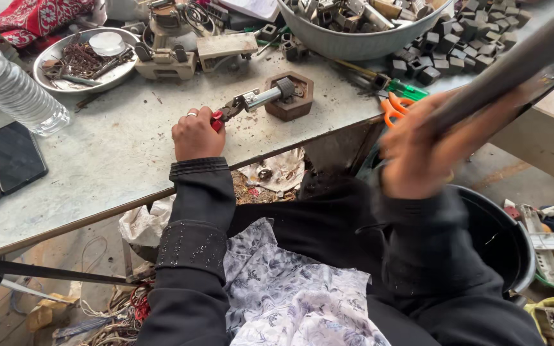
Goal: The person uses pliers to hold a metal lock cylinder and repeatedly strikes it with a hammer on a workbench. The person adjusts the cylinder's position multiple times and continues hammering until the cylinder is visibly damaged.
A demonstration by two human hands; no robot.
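Gripping red-handled pliers (229,110) in the closed left hand (195,133), steadying a metal part (270,95) on the hexagonal wooden block (290,96) mid-worktop (117,154); clenching a blurred dark bar (514,64) in the right hand (418,150), near right.

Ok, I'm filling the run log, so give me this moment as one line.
left hand: grips red-handled pliers clamping metal part on hexagonal block | right hand: raised, holds dark bar, blurred

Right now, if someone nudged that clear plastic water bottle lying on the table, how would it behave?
The plastic bottle lies on its side on the grey table, so it would probably roll. Its thin ribbed wall looks likely to give under a squeeze. How much water it holds is not clear, so its weight is hard to judge.
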